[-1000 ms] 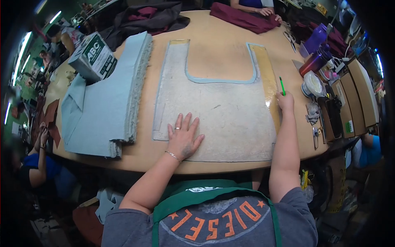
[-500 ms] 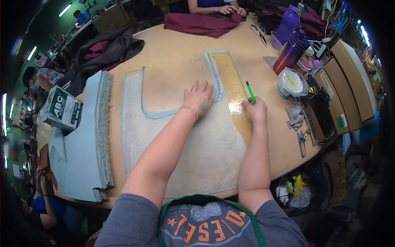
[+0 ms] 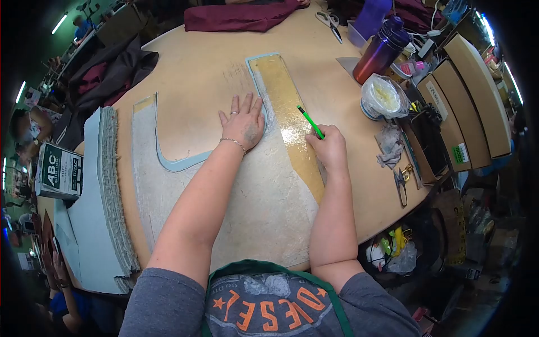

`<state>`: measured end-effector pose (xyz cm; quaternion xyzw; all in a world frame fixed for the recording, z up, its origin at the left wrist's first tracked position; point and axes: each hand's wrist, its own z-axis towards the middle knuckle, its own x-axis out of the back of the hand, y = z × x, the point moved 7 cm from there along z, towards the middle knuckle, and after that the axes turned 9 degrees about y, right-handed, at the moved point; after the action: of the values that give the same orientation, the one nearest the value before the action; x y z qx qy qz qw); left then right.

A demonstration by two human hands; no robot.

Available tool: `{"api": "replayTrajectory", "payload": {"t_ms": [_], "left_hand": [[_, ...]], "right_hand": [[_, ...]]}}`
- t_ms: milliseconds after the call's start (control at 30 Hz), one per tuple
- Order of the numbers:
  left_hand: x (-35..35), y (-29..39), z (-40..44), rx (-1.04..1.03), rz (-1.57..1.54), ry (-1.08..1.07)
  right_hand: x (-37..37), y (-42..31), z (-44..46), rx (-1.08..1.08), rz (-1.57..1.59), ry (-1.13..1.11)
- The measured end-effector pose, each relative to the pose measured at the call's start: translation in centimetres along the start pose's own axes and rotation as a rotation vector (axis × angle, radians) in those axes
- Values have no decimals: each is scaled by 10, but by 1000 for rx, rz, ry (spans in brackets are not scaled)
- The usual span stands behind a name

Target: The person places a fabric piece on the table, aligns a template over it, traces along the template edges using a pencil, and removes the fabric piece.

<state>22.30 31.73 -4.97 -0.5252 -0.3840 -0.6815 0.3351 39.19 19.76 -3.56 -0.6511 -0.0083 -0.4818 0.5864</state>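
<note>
A large grey U-shaped pattern template [image 3: 241,208] lies flat on the table, with a shiny yellow strip [image 3: 281,92] along its right arm. Light blue cloth [image 3: 182,163] shows as a narrow border inside the cutout. My left hand [image 3: 245,124] lies flat with fingers spread, across the cutout's right inner edge. Beside the template's right outer edge, my right hand [image 3: 330,147] is closed around a green pencil [image 3: 311,122]. The pencil's dark end points up and left; its tip is hidden by the hand.
Stacked light blue cloth [image 3: 98,208] and an ABC box [image 3: 59,171] are at left. On the right stand a purple-red bottle [image 3: 382,49], a plastic-wrapped tub [image 3: 383,96], small snips [image 3: 402,185] and cardboard [image 3: 449,121]. Scissors [image 3: 330,25] and maroon cloth [image 3: 238,16] lie at the back.
The view has turned, shifting the table scene leftward. My left fingers are more spread. The pencil in my right hand leans further left. The template looks unmoved on the table.
</note>
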Motion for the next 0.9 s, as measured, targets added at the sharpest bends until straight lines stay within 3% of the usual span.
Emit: {"api": "replayTrajectory", "payload": {"t_ms": [400,733,833,900], "left_hand": [[3,1,-1,11,-40,51],[8,-2,-1,24,-132,67],[16,-35,-13,61,-1021,163],[52,-67,-56,100,-881,307]], "right_hand": [[-3,0,0,-44,-82,2],[-1,-5,-2,38,-75,32],[-4,-3,-2,86,-50,47],[-5,-5,-3,106,-58,41]]}}
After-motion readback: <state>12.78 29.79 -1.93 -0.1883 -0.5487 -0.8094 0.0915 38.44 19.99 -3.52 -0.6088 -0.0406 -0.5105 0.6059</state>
